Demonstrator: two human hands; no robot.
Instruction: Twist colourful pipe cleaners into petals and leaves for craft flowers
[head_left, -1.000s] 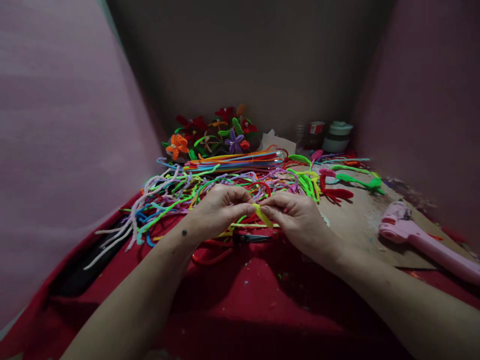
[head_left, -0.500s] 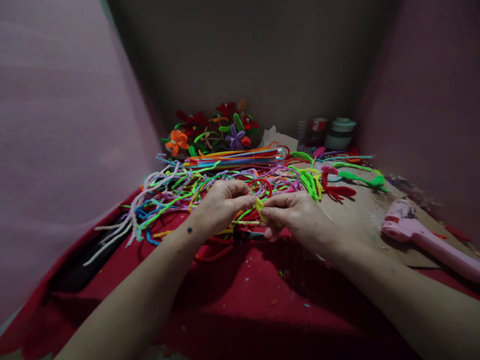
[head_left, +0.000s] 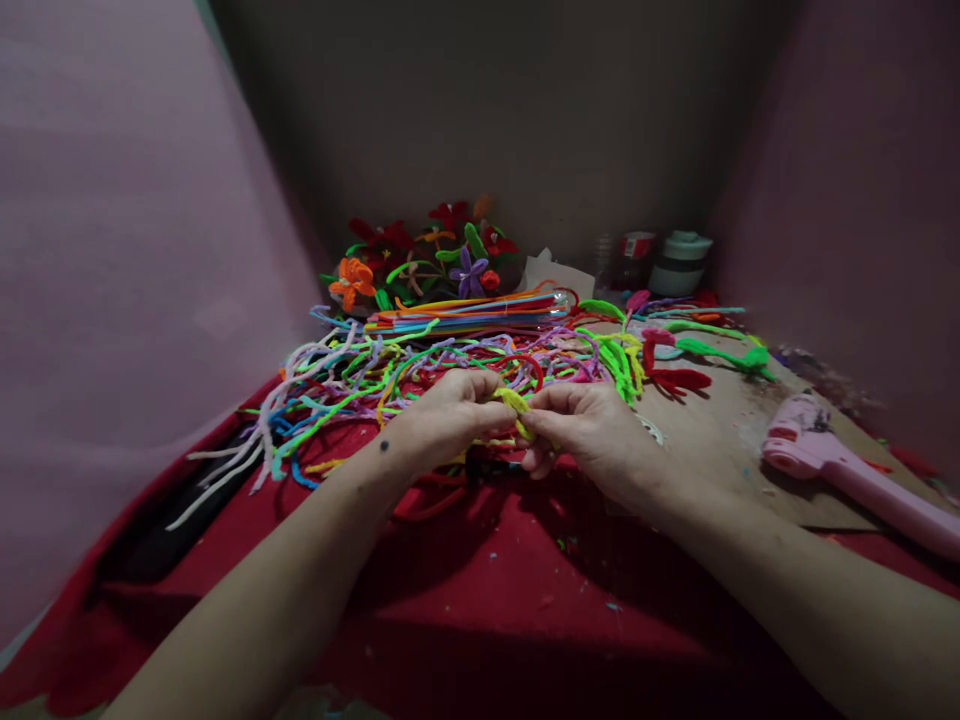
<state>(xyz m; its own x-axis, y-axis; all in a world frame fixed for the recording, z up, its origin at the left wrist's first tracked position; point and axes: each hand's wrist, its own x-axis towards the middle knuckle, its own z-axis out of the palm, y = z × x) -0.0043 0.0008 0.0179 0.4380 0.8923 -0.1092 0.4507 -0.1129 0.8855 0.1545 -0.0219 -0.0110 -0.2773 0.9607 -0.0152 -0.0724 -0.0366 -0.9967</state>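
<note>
My left hand (head_left: 448,417) and my right hand (head_left: 586,428) meet at the middle of the view, both pinched on a short yellow pipe cleaner (head_left: 514,404) bent between the fingertips. Just beyond them lies a tangled heap of coloured pipe cleaners (head_left: 375,370) on the red cloth (head_left: 480,590). A dark tool (head_left: 487,467), partly hidden, lies under my hands.
Pipe-cleaner flowers (head_left: 427,262) stand at the back, with a bundle of straight pipe cleaners (head_left: 472,314) in front. Jars (head_left: 679,265) sit at the back right. A pink glue gun (head_left: 847,470) lies on a cardboard sheet (head_left: 720,440). Green and red shaped pieces (head_left: 690,365) lie there.
The yellow pipe cleaner has been bent and curled tighter between my fingertips. Both hands stay close together and have shifted slightly away from me.
</note>
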